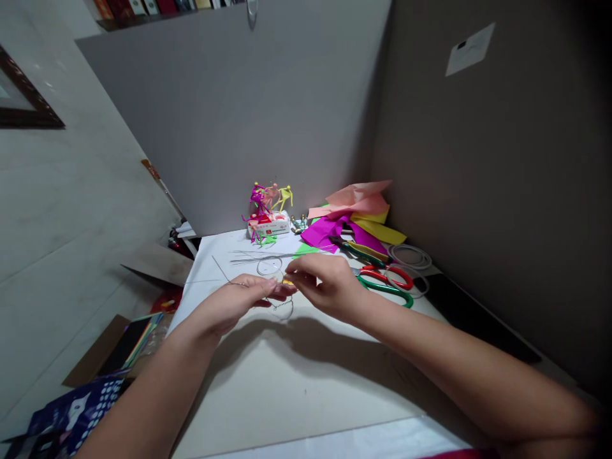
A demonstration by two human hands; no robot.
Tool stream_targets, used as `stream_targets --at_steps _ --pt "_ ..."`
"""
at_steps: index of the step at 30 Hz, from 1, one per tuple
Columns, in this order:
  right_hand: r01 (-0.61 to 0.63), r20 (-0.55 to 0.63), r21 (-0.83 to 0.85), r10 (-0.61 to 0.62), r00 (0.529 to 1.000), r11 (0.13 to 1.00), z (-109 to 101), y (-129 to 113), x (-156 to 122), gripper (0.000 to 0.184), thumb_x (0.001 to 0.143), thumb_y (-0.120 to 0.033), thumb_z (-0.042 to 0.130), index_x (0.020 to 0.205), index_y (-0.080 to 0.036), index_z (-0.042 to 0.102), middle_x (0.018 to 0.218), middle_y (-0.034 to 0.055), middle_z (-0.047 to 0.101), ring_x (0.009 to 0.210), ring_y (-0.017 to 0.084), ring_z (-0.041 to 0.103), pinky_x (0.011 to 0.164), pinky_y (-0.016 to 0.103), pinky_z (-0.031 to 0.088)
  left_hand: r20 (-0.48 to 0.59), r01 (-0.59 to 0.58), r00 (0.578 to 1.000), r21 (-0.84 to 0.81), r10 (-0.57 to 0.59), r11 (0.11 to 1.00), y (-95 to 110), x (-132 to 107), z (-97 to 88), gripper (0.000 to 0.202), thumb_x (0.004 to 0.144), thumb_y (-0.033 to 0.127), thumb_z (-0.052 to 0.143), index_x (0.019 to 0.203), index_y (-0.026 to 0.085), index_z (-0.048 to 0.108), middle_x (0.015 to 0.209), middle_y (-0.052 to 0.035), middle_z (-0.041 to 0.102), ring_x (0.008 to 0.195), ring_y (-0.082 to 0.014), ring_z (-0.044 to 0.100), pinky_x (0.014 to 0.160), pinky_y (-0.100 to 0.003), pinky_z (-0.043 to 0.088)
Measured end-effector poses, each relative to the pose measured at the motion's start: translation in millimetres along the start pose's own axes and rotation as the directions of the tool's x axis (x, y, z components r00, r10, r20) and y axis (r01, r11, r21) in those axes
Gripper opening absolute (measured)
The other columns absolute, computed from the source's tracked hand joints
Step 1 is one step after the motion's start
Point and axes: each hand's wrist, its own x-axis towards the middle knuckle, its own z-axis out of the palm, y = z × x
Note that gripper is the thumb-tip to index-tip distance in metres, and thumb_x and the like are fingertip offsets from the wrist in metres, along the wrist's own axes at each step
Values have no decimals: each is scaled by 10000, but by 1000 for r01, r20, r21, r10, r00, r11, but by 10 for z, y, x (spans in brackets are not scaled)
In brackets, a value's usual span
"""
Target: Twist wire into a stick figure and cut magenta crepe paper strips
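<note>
Over the table, my left hand [246, 296] is closed on a twisted wire [283, 305], its thin ends sticking out to the left and a loop curving below the fingers. My right hand [329, 284] meets it from the right, fingertips pinched at a small yellow-orange piece [287, 280]. What that piece is, and which hand bears it, is too small to tell. Just beyond the hands lie several straight wires [248, 257] and a thin wire ring [269, 266]. Scissors with red and green handles [387, 299] rest right of my right hand.
Small coloured wire figures [271, 196] stand on and around a white-and-red box [275, 224] at the back. Pink paper [356, 199], magenta paper [325, 233] and yellow paper [380, 231] lie right of it, near pliers [366, 252] and a wire coil [410, 257]. Grey panels [268, 115] enclose the table.
</note>
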Motion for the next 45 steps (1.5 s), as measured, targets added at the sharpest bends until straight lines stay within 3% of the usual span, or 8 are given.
stream_targets --at_steps 4,8,10,17,22,34,38,45 --pt "-214 18 290 218 976 933 1 18 16 218 822 -354 571 757 -159 642 633 7 571 523 98 515 530 240 439 59 34 998 -144 -26 989 5 -1 -26 330 821 415 564 903 144 735 1035 -138 699 977 -252 612 845 -360 423" --pt "-478 193 709 510 838 518 19 25 46 429 847 -517 478 802 -121 638 699 54 616 546 128 589 564 295 512 78 35 997 -205 -20 978 23 6 -35 319 824 399 566 876 136 740 933 -134 723 893 -238 641 799 -340 432" --pt "-481 198 750 540 818 454 27 18 49 438 836 -524 495 806 -112 641 737 82 642 611 150 621 612 308 519 43 25 999 -176 -17 984 35 14 -20 323 819 410 570 892 143 737 940 -130 721 893 -232 637 801 -338 428" --pt "-442 211 677 421 882 589 88 -13 0 301 775 -423 633 879 -143 666 737 54 654 741 173 630 789 383 497 -126 -97 988 -15 95 995 42 -6 90 206 748 351 659 793 167 739 836 -61 725 835 -188 617 831 -307 416" --pt "-373 37 475 405 913 797 107 0 -1 221 735 -368 675 801 -157 675 798 43 637 703 148 590 672 306 497 -197 -117 973 10 117 993 91 -56 127 193 750 333 653 809 177 749 832 -55 730 811 -177 617 808 -290 426" --pt "-394 46 489 429 902 778 161 126 -22 267 752 -412 633 725 -147 657 636 20 627 606 136 571 623 283 458 -153 -231 962 -12 227 973 45 -79 256 191 780 324 630 751 167 735 902 -68 735 980 -227 618 916 -332 406" --pt "-414 58 572 469 882 708 224 165 -54 234 712 -376 686 695 -144 658 690 15 638 667 125 560 638 252 441 -153 -289 948 -47 279 956 -21 -33 324 179 783 305 632 792 163 742 958 -81 727 995 -243 616 940 -367 406" --pt "-515 323 793 490 809 327 296 197 -93 218 686 -328 724 762 -136 652 724 12 643 643 103 579 618 228 461 -96 -375 923 -6 373 927 36 -117 387 187 834 225 579 911 194 747 990 -65 722 987 -223 617 916 -347 431"
